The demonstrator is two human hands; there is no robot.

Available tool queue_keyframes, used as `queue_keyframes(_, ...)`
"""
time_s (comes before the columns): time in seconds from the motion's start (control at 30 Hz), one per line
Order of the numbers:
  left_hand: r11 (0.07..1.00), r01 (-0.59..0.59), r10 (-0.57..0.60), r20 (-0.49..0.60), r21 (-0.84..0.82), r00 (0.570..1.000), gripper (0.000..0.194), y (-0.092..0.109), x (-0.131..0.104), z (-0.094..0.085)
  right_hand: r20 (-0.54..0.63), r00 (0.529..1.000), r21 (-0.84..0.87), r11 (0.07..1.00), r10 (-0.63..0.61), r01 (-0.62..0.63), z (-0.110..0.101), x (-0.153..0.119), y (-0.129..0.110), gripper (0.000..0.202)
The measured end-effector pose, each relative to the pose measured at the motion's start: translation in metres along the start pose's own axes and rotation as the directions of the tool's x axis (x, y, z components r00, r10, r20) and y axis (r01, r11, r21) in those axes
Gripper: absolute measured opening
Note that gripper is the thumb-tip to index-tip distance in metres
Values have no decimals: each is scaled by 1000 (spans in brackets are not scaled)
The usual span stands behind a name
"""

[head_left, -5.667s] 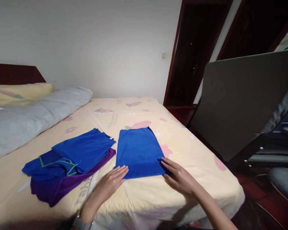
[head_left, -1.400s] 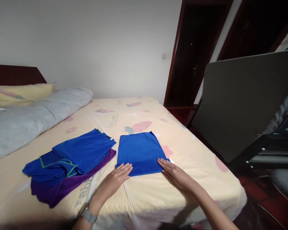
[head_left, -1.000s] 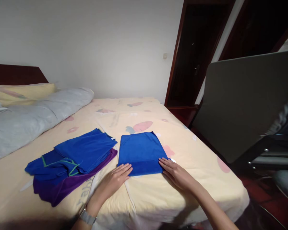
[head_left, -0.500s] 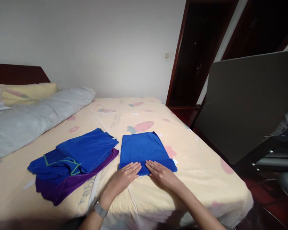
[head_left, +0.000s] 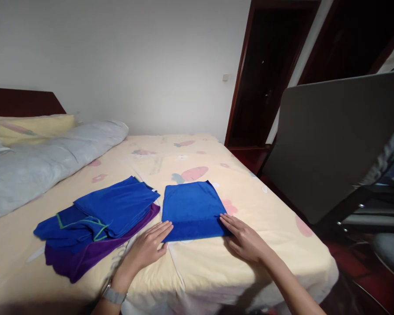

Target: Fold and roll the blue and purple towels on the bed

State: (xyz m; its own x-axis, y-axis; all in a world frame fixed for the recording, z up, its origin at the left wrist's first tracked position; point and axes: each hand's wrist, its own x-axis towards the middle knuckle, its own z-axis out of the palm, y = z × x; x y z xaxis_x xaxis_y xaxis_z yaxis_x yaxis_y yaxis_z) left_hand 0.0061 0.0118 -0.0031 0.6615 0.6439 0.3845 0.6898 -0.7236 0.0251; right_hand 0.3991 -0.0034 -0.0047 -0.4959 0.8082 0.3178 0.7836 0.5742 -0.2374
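Right, take the blue cloth (head_left: pixel 195 203) as the clock's centre: it lies flat on the bed (head_left: pixel 265 258), a darker band, apparently folded over, along its six o'clock edge. Left hand (head_left: pixel 151 245) at eight: fingers straight, thumb parted, fingertips on the cloth's near corner, no grip on anything. Right hand (head_left: pixel 244 238) at four: also spread flat, fingertips over the other near corner, its thumb by the edge; whether that thumb touches cloth I can't tell.

Now the dangers, left to right! A wide swing of the left hand could brush the neighbouring pile and knock it askew. Uneven pressure between the two sides could skew that band, and a right-hand fingertip dragging might ruck the soft corner at four.

Around it, then: headboard (head_left: pixel 22 100), yellow pillow (head_left: pixel 36 129) and a long grey bundle (head_left: pixel 62 153) out towards ten. Purple cloth (head_left: pixel 75 264) at eight, peeking from under the blue pile (head_left: pixel 118 203) at nine; that pile is the nearest obstacle, just beside the cloth. Dark door (head_left: pixel 259 78) at one, and a big grey panel (head_left: pixel 331 140) at two, well apart.
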Motion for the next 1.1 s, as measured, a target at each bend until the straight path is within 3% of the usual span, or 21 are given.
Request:
queue_keyframes(0.2,1000,18,-18,24,-16,1000,66,-4,-4,4,7,998,39,997,60,-61,10,3,9,67)
queue_keyframes(0.33,985,95,-87,61,-145,994,58,-6,-2,0,-12,997,125,989,81,-79,7,1,12,67)
queue_keyframes(0.47,912,238,-217,99,-334,971,45,-11,9,-5,22,974,322,921,225,-219,-3,11,15,52)
queue_keyframes(0.57,768,426,-420,127,-478,899,45,-17,24,-2,-39,922,524,793,386,-310,-3,29,23,47)
queue_keyframes(0.67,595,598,-661,97,-538,744,54,-26,39,6,-62,811,677,622,582,-394,5,48,36,48)
queue_keyframes(0.73,534,651,-735,86,-539,673,55,-33,46,12,-4,730,725,505,684,-469,12,57,45,48)
queue_keyframes(0.83,507,689,-752,125,-518,648,50,-43,50,17,64,675,744,416,735,-523,20,62,55,45)
queue_keyframes(1.1,499,711,-753,158,-497,639,44,-46,53,19,99,651,781,346,753,-520,27,66,59,26)
